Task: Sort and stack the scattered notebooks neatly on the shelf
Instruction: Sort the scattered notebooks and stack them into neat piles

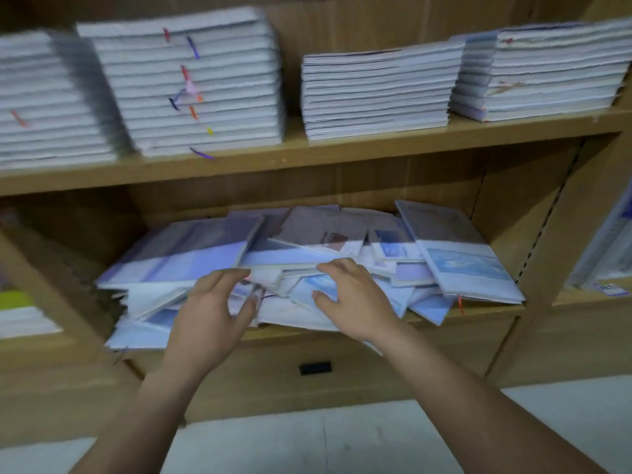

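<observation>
A loose heap of pale blue and lilac notebooks (191,254) lies scattered across the lower shelf (478,311), some hanging over its front edge. My left hand (212,309) reaches into the front of the heap with its fingers curled, the fingertips touching a small white notebook (270,278). My right hand (349,295) rests on the heap just to the right, fingers curved over the notebooks and thumb spread. Whether either hand grips a notebook cannot be made out through the blur.
Several tidy stacks of notebooks (372,94) with coloured ribbon markers stand on the upper shelf (307,152). Wooden side panels bound the lower bay. More books sit in neighbouring bays at the far left (20,313) and far right (608,254). A pale floor lies below.
</observation>
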{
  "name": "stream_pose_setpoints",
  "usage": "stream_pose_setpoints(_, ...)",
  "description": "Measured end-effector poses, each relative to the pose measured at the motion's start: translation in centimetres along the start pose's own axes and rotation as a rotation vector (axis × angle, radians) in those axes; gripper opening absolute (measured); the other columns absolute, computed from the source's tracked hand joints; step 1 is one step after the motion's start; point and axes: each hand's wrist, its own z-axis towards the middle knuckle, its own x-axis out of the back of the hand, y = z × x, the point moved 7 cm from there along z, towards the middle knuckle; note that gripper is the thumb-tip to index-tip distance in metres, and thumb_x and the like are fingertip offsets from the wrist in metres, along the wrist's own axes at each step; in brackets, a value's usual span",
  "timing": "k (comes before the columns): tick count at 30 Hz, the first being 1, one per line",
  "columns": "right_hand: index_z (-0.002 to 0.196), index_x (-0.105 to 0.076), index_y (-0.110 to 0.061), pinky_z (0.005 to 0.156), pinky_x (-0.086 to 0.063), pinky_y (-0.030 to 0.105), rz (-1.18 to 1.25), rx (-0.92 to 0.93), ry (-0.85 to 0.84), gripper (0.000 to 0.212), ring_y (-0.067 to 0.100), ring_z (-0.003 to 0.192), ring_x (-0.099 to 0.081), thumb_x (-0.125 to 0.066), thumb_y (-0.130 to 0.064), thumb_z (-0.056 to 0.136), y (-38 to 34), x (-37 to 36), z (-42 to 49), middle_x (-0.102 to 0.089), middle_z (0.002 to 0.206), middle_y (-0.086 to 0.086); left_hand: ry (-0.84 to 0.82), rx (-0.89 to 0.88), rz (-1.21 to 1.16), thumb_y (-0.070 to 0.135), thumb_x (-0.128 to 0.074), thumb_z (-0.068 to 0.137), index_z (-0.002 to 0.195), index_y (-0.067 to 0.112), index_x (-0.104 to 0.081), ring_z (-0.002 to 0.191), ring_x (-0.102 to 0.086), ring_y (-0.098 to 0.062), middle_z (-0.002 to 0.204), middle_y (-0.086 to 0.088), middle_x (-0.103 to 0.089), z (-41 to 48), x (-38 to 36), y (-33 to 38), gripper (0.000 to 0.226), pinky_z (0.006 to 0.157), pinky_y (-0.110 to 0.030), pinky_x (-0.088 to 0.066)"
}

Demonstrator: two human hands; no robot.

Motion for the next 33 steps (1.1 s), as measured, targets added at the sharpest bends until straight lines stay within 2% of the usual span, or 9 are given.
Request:
stream_pose_setpoints(6, 0.151, -0.038, -0.024, 0.106, -0.04, 0.042, 0.021, 0.06, -0.152, 0.058, 0.024, 0.138, -0.037, -0.048, -0.05, 0.1, -6.2, -5.3, 3.4, -0.04, 0.149, 0.0, 0.02, 0.157, 0.077, 0.042, -0.065, 0.091, 0.142, 0.019, -0.051, 0.129, -0.044, -0.027, 0.14, -0.002, -0.054, -2.6, 3.7, -8.4, 0.057, 0.104, -0.04, -0.04)
stream_pose_setpoints(9, 0.154, -0.03, -0.019, 0.1, -0.044, 0.041, 0.071, 0.004, -0.159, 0.064, 0.024, 0.133, -0.046, -0.042, -0.053, 0.101, -8.3, -6.8, 6.4, -0.046, 0.148, 0.001, -0.045, 0.275, 0.135, 0.061, -0.056, 0.088, 0.149, 0.021, -0.042, 0.134, -0.038, -0.029, 0.148, -0.003, -0.047, -3.2, 3.5, -12.4, 0.074, 0.11, -0.043, -0.035)
stream_pose_setpoints(12, 0.154, -0.027, -0.014, 0.089, -0.05, 0.043, 0.167, -0.109, -0.095, 0.073, 0.029, 0.115, -0.058, -0.038, -0.061, 0.099, -9.3, -8.0, 9.5, -0.063, 0.129, 0.004, -0.098, 0.315, 0.152, 0.075, -0.038, 0.081, 0.152, 0.026, -0.034, 0.14, -0.031, -0.03, 0.155, -0.004, -0.037, -3.1, 2.5, -14.9, 0.087, 0.114, -0.044, -0.031)
stream_pose_setpoints(15, 0.144, -0.038, -0.005, 0.077, -0.049, 0.039, 0.189, -0.171, -0.037, 0.074, 0.033, 0.104, -0.061, -0.044, -0.062, 0.097, -10.0, -9.1, 11.4, -0.065, 0.115, 0.011, -0.137, 0.33, 0.131, 0.064, -0.053, 0.089, 0.154, 0.032, -0.027, 0.144, -0.021, -0.032, 0.16, -0.005, -0.023, -3.0, 0.7, -16.0, 0.077, 0.116, -0.045, -0.027)
stream_pose_setpoints(20, 0.11, -0.058, -0.012, 0.059, -0.06, 0.036, 0.471, -0.239, 0.009, 0.041, 0.013, 0.061, -0.071, -0.073, -0.042, 0.088, -9.6, -9.9, 12.8, -0.069, 0.102, 0.004, -0.123, 0.353, 0.116, 0.059, -0.056, 0.09, 0.153, 0.036, -0.026, 0.145, -0.018, -0.031, 0.162, -0.001, -0.019, -2.2, -0.4, -16.0, 0.074, 0.116, -0.046, -0.024)
stream_pose_setpoints(24, 0.096, -0.059, -0.018, 0.067, -0.054, 0.032, 0.406, -0.182, 0.082, 0.022, 0.017, 0.076, -0.067, -0.075, -0.03, 0.088, -8.2, -6.6, 13.1, -0.068, 0.091, -0.003, 0.062, 0.355, 0.162, 0.059, -0.052, 0.088, 0.144, 0.021, -0.043, 0.134, -0.04, -0.03, 0.143, -0.004, -0.048, -1.7, 0.9, -15.5, 0.068, 0.115, -0.056, -0.026)
stream_pose_setpoints(26, 0.089, -0.058, -0.023, 0.064, -0.047, 0.03, 0.357, -0.153, 0.128, 0.016, 0.017, 0.072, -0.06, -0.073, -0.029, 0.09, -6.3, -4.2, 12.5, -0.061, 0.074, -0.008, 0.139, 0.338, 0.133, 0.059, -0.049, 0.088, 0.142, 0.024, -0.045, 0.134, -0.039, -0.031, 0.144, -0.007, -0.047, -1.5, 1.6, -15.0, 0.065, 0.112, -0.054, -0.032)
stream_pose_setpoints(31, 0.096, -0.058, -0.019, 0.058, -0.035, 0.033, 0.26, -0.137, 0.257, 0.013, 0.021, 0.074, -0.053, -0.054, -0.029, 0.102, -1.5, 1.0, 9.3, -0.054, 0.072, -0.008, -0.06, 0.244, 0.064, 0.073, -0.035, 0.085, 0.148, 0.042, -0.035, 0.145, -0.022, -0.026, 0.16, -0.003, -0.026, -1.1, -0.3, -12.7, 0.07, 0.119, -0.049, -0.02)
stream_pose_setpoints(33, 0.108, -0.061, -0.016, 0.069, -0.042, 0.038, 0.206, -0.155, 0.279, 0.019, 0.025, 0.079, -0.057, -0.052, -0.031, 0.103, -0.7, 1.7, 8.3, -0.06, 0.078, -0.001, -0.095, 0.246, 0.013, 0.073, -0.036, 0.084, 0.149, 0.043, -0.033, 0.144, -0.026, -0.027, 0.16, -0.005, -0.027, -0.9, -1.0, -11.4, 0.073, 0.119, -0.046, -0.023)
